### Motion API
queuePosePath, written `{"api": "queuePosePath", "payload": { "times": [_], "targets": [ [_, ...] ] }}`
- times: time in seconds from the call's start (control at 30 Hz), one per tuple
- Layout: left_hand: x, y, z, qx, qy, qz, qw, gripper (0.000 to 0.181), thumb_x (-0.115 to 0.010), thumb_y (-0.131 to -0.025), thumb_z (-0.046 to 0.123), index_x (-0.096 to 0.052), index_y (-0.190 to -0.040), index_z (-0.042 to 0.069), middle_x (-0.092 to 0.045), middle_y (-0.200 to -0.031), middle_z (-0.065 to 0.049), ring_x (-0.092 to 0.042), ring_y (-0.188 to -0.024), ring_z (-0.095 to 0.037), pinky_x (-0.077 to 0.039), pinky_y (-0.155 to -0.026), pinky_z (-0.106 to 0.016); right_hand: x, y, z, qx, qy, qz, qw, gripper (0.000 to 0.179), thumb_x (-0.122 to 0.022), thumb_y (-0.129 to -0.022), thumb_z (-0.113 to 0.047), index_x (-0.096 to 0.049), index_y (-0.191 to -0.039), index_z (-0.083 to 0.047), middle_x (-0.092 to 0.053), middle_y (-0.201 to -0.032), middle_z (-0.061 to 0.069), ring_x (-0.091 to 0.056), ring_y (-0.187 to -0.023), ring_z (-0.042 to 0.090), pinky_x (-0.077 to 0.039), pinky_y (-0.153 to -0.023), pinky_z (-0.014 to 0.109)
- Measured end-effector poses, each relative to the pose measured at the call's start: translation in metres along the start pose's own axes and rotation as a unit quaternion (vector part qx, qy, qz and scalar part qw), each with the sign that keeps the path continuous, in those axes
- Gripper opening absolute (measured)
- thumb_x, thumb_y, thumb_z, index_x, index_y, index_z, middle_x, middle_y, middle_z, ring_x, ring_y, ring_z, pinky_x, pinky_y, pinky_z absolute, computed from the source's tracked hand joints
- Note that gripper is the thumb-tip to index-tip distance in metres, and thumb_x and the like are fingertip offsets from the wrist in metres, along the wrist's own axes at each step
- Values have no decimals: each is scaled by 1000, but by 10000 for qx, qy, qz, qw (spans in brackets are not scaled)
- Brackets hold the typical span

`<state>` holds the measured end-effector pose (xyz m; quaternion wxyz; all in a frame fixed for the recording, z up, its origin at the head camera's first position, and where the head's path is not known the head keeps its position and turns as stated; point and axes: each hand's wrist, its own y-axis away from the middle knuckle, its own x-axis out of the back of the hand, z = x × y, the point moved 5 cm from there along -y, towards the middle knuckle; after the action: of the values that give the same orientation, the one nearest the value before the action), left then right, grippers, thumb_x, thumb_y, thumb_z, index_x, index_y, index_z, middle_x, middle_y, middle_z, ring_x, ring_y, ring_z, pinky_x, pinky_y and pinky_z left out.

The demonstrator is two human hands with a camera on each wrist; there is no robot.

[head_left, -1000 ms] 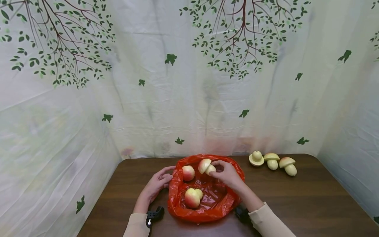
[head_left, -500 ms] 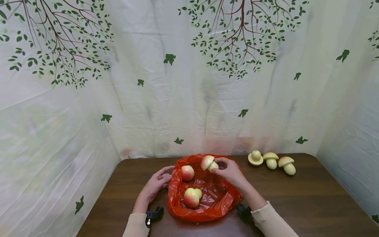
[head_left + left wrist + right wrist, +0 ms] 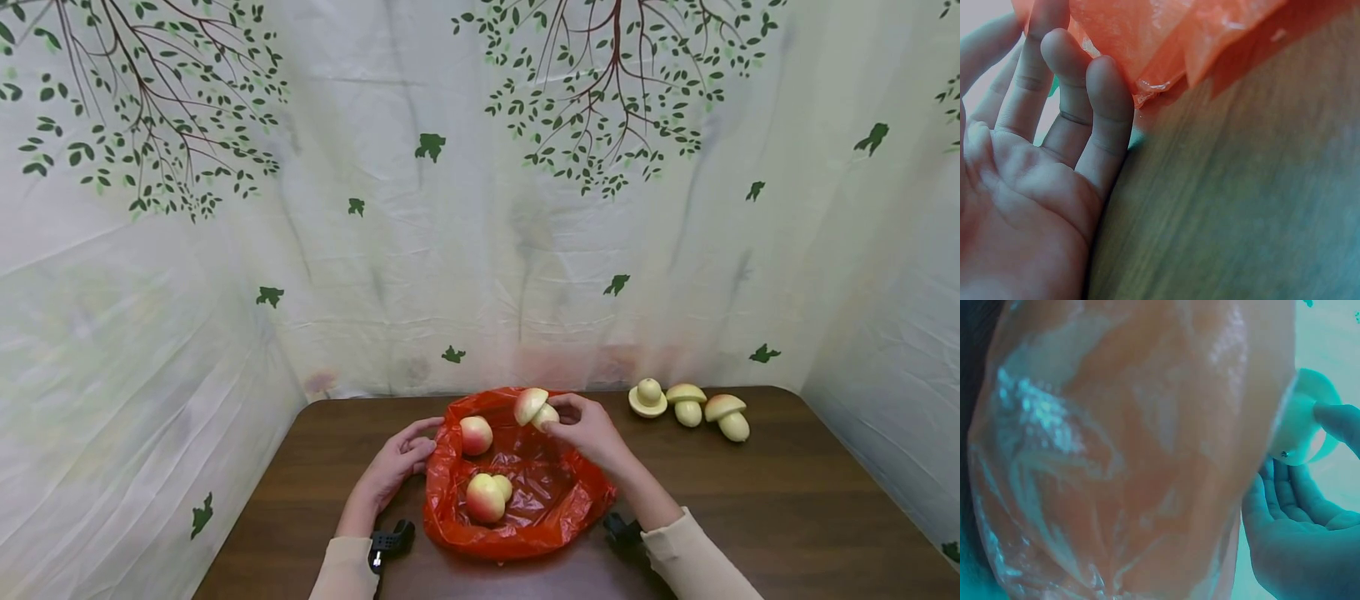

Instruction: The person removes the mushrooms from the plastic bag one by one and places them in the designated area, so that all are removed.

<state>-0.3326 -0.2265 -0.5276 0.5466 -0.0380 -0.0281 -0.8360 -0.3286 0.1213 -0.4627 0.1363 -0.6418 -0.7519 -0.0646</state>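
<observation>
Mushroom (image 3: 531, 406) shifted up and rightward — pinched in the right hand (image 3: 590, 431) over the red bag (image 3: 517, 543), near the counter's (image 3: 757, 508) far edge; left hand (image 3: 392, 468), relaxed, at the bag's left side.

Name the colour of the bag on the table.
Red; the bag shows best in the head view.

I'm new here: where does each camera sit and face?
Head: on the head, facing forward and down at the red bag; left hand, right hand, sleeves show.
Left wrist: on that wrist, facing bag and table; left hand shows.
Right wrist: on that wrist, facing bag; right hand shows.
Head and right wrist share the held mushroom.
</observation>
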Motion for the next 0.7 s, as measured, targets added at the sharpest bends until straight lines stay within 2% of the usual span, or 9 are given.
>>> {"api": "queuePosePath", "payload": {
  "times": [0.27,0.57,0.7],
  "targets": [
    [0,0,0,-5,-22,12,10000,53,-57,-111,24,-42,-160,11,-78,-108,5,-73,-104,-11,-61,-95,-28,8,3,-4,-31,17,103,9999,43,-79,-96,-14,-66,-133,5,-70,-131,25,-71,-119,35,-64,-87,34],
    [0,0,0,7,-6,0,10000,54,-57,-111,25,-42,-161,11,-78,-109,5,-73,-105,-12,-61,-96,-28,19,6,-8,175,299,137,9993,44,-78,-97,-13,-65,-134,6,-67,-134,27,-69,-122,40,-63,-95,41],
    [0,0,-1,35,-23,17,10000,54,-57,-111,25,-42,-160,11,-78,-108,5,-73,-105,-11,-60,-96,-28,24,7,-8,163,384,228,9989,43,-78,-97,-15,-67,-133,5,-68,-134,26,-70,-122,38,-63,-95,39]
  ]
}}
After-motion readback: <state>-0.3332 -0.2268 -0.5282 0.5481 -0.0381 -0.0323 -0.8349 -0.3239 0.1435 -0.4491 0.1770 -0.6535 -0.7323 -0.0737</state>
